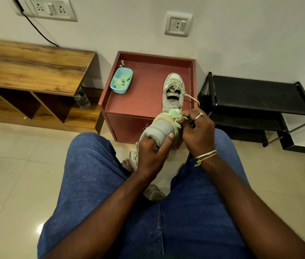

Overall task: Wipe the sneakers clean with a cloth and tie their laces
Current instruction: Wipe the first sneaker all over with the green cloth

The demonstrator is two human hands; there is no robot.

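Left hand [152, 152] grips the grey suede sneaker [159, 128]; right hand [197, 130] pinches a crumpled green cloth [176, 116] against it (toe hidden below the fingers).

From where I stand, two sneakers: one sneaker [160, 128] mid-frame, the other sneaker [173, 90] just above. Two hands: left hand [151, 156], right hand [198, 131]. One green cloth [175, 114] mid-frame, more bunched uncountably in one blue tub [119, 91]. One water bottle [82, 100]. Two wall sockets: upper-left socket [52, 9], top-centre socket [178, 24].

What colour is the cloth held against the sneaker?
Light green cloth, seen best in the head view.
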